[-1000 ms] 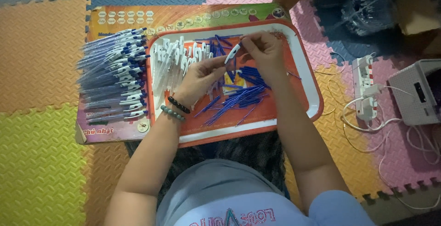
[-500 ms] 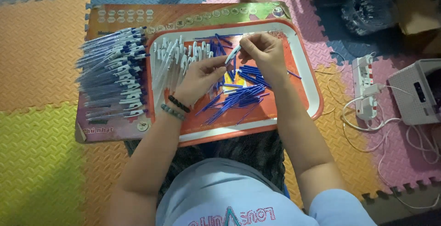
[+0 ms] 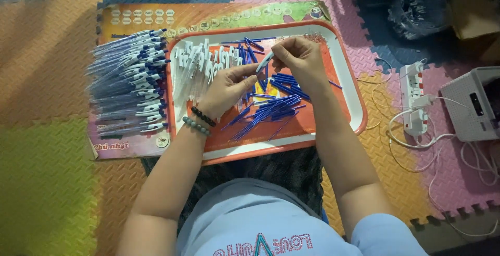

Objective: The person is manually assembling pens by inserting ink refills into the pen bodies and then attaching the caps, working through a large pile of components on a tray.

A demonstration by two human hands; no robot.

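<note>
With the right hand pinching a white pen barrel above the orange tray and the left hand closed at its 8 o'clock end, a slackened pinch may drop it among the blue refills.

On the tray, bare orange floor lies open along its right and near edges, while blue refills crowd the middle and white pen barrels fill the left. Stacked finished pens block the tray's left flank; a power strip and loose cables clutter the mat to the right.
</note>
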